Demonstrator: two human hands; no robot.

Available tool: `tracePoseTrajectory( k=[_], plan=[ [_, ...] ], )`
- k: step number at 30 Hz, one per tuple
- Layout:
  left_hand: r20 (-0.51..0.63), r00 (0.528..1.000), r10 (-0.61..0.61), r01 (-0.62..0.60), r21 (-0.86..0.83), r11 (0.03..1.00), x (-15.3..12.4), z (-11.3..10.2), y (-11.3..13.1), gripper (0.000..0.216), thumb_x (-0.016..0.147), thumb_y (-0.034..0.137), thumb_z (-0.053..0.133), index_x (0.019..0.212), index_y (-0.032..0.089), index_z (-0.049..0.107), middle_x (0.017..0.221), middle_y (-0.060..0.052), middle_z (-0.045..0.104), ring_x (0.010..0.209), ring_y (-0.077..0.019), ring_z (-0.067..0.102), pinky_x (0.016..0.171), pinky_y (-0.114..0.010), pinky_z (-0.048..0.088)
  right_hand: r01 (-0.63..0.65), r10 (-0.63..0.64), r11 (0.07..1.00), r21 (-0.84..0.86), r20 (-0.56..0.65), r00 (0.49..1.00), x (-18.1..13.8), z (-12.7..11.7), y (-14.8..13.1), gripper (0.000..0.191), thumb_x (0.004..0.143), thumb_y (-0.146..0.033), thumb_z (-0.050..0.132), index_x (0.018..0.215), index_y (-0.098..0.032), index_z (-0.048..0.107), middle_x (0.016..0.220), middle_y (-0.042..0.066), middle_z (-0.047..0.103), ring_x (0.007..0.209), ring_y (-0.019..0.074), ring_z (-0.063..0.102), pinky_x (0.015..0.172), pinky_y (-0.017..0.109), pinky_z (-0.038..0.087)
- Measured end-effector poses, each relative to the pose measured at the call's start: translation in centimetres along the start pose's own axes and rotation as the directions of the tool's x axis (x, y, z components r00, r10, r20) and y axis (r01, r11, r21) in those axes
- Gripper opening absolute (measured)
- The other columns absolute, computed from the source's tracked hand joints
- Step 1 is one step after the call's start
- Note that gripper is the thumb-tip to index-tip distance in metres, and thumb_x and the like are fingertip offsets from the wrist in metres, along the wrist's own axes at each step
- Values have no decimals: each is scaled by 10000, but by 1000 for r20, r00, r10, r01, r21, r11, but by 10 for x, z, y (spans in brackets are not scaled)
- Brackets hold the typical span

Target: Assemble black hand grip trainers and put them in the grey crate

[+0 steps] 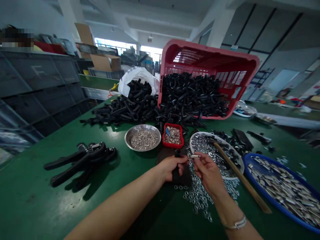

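My left hand (172,167) is closed around a black plastic handle (176,173), held upright over a dark block (186,178) on the table. Between the fingertips of my right hand (207,170) is a small ribbed metal piece, like a coil spring (193,156), lying level against the handle's upper end. The exact contact there is too small to make out. Below my right hand, loose metal rings (197,196) are scattered over the green table (140,206). To the left lie several black handles (85,161) in a pile, with springs showing near their ends.
A steel bowl (127,141) and red box (180,145) of small metal parts stand ahead. A white tray (192,141), with a wooden-handled hammer (242,180) across it, and a blue tray (252,181) lie right. Behind, a tipped red crate (250,60) spills black handles. Grey crates (37,76) stand left.
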State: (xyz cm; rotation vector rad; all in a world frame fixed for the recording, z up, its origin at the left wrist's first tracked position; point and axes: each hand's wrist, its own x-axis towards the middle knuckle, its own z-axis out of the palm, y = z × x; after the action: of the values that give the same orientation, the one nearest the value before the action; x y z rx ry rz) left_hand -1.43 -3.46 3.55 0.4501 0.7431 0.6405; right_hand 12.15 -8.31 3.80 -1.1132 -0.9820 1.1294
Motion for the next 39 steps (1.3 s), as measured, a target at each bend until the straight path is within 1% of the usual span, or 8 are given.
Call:
tracePoseTrajectory(
  k=[6, 12, 18, 23, 27, 30, 34, 39],
  plan=[
    [72, 996, -58, 75, -256, 964, -4, -24, 21, 38, 770, 124, 577, 794, 135, 550, 682, 27, 544, 355, 31, 378, 324, -66, 309, -47, 46, 996, -77, -23, 999, 16, 29, -1, 318, 659, -334, 701, 926, -224, 568, 689, -6, 576, 509, 69, 426, 363, 149, 268],
    [66, 991, -114, 130, -352, 927, -2, -30, 33, 24, 778, 126, 572, 783, 121, 549, 676, 29, 549, 342, 32, 389, 300, -71, 290, -9, -1, 990, -142, -64, 998, 24, 47, -1, 316, 683, -342, 681, 952, -236, 555, 701, -9, 572, 515, 77, 444, 360, 158, 291],
    [97, 985, -146, 171, -371, 913, -5, -26, 30, 74, 765, 154, 602, 802, 114, 553, 713, 24, 569, 357, 33, 396, 304, -72, 290, -32, 15, 967, -252, -69, 997, 20, 40, -4, 320, 674, -355, 683, 941, -222, 569, 618, -33, 531, 473, 77, 447, 368, 180, 342],
    [84, 985, -154, 173, -327, 929, -5, -23, 18, 99, 768, 172, 601, 811, 112, 534, 734, 18, 569, 364, 33, 372, 325, -80, 298, -47, 43, 958, -285, -19, 999, 18, 23, -8, 319, 655, -356, 697, 920, -219, 584, 783, 16, 618, 644, 141, 570, 524, 260, 480],
    [-50, 997, 54, -60, -132, 990, -3, -14, 5, 142, 748, 172, 608, 844, 134, 510, 744, 17, 565, 379, 9, 375, 329, -107, 303, 75, -70, 925, -373, 28, 997, 18, 27, -17, 251, 714, -327, 650, 940, -243, 582, 891, 30, 632, 833, 189, 595, 771, 354, 482],
    [-77, 986, 145, -152, -93, 984, -4, -8, -2, 160, 747, 202, 605, 851, 151, 496, 714, 38, 531, 387, 2, 367, 340, -112, 301, 227, -202, 867, -443, 106, 974, 17, 35, -24, 193, 770, -293, 590, 960, -264, 574, 971, 36, 618, 917, 196, 578, 848, 367, 447],
    [-21, 996, 92, -94, -132, 987, -5, -5, -4, 211, 728, 246, 623, 875, 171, 492, 740, 37, 526, 400, 2, 377, 357, -109, 299, 342, -280, 825, -450, 200, 939, 17, 34, -35, 187, 805, -261, 544, 991, -274, 559, 999, 33, 608, 961, 187, 565, 866, 340, 435],
    [30, 998, -50, 53, -97, 994, -4, -2, -5, 120, 758, 189, 558, 856, 161, 495, 714, 36, 501, 394, 1, 382, 354, -105, 284, 374, -237, 834, -407, 347, 907, 21, 22, -44, 185, 829, -263, 507, 1012, -254, 535, 988, 42, 611, 940, 183, 575, 819, 340, 466]
  ],
)
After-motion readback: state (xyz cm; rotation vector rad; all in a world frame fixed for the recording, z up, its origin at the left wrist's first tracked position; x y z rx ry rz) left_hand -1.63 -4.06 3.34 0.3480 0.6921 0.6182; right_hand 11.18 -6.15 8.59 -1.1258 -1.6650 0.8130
